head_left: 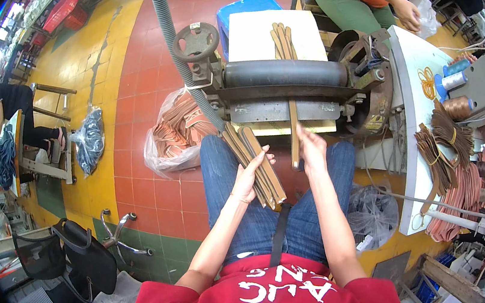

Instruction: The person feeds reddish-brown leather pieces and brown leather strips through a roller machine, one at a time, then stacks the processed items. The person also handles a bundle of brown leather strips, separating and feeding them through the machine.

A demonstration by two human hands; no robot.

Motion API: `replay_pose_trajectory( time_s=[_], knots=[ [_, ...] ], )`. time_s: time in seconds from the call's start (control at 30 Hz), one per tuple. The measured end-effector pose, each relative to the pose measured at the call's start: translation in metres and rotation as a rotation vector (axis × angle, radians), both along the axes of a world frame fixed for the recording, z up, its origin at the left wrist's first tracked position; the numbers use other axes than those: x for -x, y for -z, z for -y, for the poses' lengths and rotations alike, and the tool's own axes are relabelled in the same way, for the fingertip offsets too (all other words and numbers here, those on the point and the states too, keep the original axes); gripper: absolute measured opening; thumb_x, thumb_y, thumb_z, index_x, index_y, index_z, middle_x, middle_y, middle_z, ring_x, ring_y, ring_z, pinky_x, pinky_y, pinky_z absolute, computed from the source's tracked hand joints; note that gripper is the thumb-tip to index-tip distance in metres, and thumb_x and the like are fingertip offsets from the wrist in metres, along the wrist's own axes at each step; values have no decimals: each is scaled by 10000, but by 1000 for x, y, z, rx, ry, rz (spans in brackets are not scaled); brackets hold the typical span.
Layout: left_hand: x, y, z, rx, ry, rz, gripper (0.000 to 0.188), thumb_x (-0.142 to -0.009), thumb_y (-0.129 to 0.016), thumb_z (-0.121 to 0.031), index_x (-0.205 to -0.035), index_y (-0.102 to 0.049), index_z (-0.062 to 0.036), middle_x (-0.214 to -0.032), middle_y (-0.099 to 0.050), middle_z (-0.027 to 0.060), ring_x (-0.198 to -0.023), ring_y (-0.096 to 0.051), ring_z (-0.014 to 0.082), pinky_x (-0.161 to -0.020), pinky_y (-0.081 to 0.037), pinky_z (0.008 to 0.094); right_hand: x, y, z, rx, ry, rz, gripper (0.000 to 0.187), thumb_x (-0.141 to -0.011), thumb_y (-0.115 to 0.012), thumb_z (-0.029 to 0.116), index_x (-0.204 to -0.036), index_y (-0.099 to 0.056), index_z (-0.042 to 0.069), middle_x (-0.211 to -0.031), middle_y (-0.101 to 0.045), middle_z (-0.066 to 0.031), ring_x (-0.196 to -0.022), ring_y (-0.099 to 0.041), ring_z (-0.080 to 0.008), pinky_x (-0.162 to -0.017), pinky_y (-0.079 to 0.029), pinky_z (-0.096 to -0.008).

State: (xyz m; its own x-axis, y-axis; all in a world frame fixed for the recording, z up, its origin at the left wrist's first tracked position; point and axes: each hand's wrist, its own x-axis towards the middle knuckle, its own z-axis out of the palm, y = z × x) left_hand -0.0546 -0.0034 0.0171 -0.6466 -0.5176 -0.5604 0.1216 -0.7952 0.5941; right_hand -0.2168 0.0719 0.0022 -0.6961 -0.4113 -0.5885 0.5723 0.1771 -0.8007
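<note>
My left hand point(247, 179) is closed round a bundle of long brown leather strips point(245, 142) above my lap. Between the fingers of my right hand point(312, 152) is the near part of a single leather strip point(294, 126). Its far end runs over the metal plate point(253, 114) and under the bar of a roller machine point(288, 77). Behind the dark roller, several brown strips point(281, 35) lie fanned out on a white board point(245, 34).
A grey hose point(162, 5) and a handwheel point(196, 43) stand at the machine's left. Below them sits a plastic bag of pinkish strips point(178, 128). On the right, a white table point(409, 99) bears thread spools point(454, 80) and tied brown bundles point(436, 151). Another person point(357, 8) sits beyond the machine.
</note>
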Motion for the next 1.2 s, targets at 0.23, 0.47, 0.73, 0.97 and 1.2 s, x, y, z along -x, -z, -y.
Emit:
replay_pose_trajectory(
  time_s=[0.23, 0.47, 0.73, 0.97, 1.2],
  knots=[
    [-1, 0, 0, -118, 6, -98, 376, -890, -562, -159, -1225, -517, 8, -1013, -626, 92, -961, -616, 179, -812, -525, 307, -37, -9, -15, -3, 165, -324, 335, -927, -583, 237, -1167, -569, 4, -1115, -602, -50, -1039, -538, -103, -901, -411, -245],
    [11, 6, -4, 36, 87, 61, 326, -847, -661, -124, -1126, -569, 17, -967, -637, 108, -871, -647, 195, -750, -555, 310, -82, -23, -63, -87, -293, -337, 198, -832, -699, 146, -951, -674, -11, -798, -672, -35, -679, -601, -63, -604, -485, -209],
    [14, 9, 1, -125, 5, -1, 339, -902, -556, -177, -1162, -543, 39, -974, -633, 147, -928, -641, 234, -804, -555, 347, -42, -15, -43, 95, -27, -159, 247, -891, -630, 216, -1000, -644, -6, -744, -631, -17, -582, -531, -53, -490, -404, -181],
    [7, 0, 1, 10, 32, 81, 306, -873, -596, -117, -1132, -542, 38, -936, -644, 153, -846, -664, 237, -734, -574, 336, -11, -6, 18, -205, 81, -636, 576, -814, -709, 297, -1256, -505, -11, -1047, -614, -174, -919, -597, -225, -828, -468, -328],
    [12, 4, 1, 95, 43, 99, 252, -811, -712, -118, -1012, -619, 2, -913, -655, 69, -765, -630, 138, -682, -533, 269, -86, -22, -56, -104, -295, -501, 321, -759, -764, 197, -975, -648, -10, -820, -676, -69, -668, -624, -95, -617, -513, -251]
  ],
)
